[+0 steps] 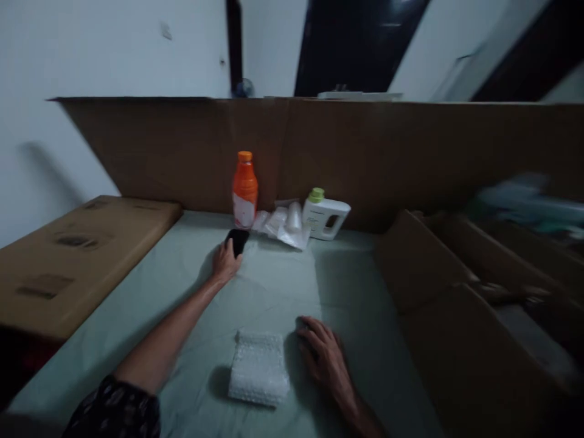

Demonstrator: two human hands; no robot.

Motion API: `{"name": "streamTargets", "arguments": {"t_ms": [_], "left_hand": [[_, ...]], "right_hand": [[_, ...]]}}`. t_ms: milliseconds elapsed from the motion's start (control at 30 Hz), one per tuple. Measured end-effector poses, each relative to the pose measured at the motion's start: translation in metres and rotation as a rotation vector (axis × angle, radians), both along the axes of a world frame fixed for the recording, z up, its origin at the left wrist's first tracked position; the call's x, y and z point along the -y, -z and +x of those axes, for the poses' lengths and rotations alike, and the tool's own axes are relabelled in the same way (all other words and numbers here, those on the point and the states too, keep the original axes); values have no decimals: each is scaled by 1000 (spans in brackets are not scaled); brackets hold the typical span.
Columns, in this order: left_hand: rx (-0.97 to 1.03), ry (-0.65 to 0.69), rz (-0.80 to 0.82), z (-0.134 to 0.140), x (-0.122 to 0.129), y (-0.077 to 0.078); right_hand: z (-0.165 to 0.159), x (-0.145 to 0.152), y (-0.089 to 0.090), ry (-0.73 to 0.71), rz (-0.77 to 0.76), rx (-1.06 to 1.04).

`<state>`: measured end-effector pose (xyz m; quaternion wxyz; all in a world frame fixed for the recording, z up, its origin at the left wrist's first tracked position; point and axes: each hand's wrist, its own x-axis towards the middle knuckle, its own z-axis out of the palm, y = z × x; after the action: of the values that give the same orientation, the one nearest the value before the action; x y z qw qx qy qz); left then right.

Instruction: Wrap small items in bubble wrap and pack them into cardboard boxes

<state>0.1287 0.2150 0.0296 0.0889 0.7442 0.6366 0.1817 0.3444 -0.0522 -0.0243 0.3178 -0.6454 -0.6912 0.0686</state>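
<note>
Nearest, a whitish, roughly rectangular packet of bubble wrap (pixel 259 368) is lying on the pale green cloth-covered surface (pixel 274 283), its longer axis seemingly running away from the person. Just to its right, the right hand (pixel 322 353) is hovering or resting with loosely curled, unclenched fingers; nothing is visibly sitting in it. Farther out, the left hand (pixel 224 261) is grasping a flat, black, roughly rectangular object (pixel 239 241) at the far part of the surface, just in front of an upright orange plastic bottle with a white label (pixel 245 191). The black object is pointing away from the person, its long axis apparently slanting slightly right, though fingers are covering the near end. The step in hand seems to be gripping or placing it; the next move probably calls for keeping clear of the bottle and the crumpled clear plastic wrapping (pixel 289 228) beside it.
</note>
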Motion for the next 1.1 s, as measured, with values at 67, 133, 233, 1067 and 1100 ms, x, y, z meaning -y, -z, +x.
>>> {"name": "streamTargets", "arguments": {"t_ms": [67, 133, 233, 1067, 1100], "left_hand": [[3, 30, 6, 2, 9, 4], [14, 53, 16, 0, 15, 7], [33, 88, 68, -3, 20, 18], [447, 657, -153, -52, 159, 2], [463, 632, -168, -53, 160, -1]], "right_hand": [[-6, 4, -2, -13, -14, -29], [-11, 6, -7, -23, -33, -36], [-12, 12, -28, 7, -36, 11], [38, 113, -199, 29, 86, 579], [33, 103, -199, -18, 99, 577]]}}
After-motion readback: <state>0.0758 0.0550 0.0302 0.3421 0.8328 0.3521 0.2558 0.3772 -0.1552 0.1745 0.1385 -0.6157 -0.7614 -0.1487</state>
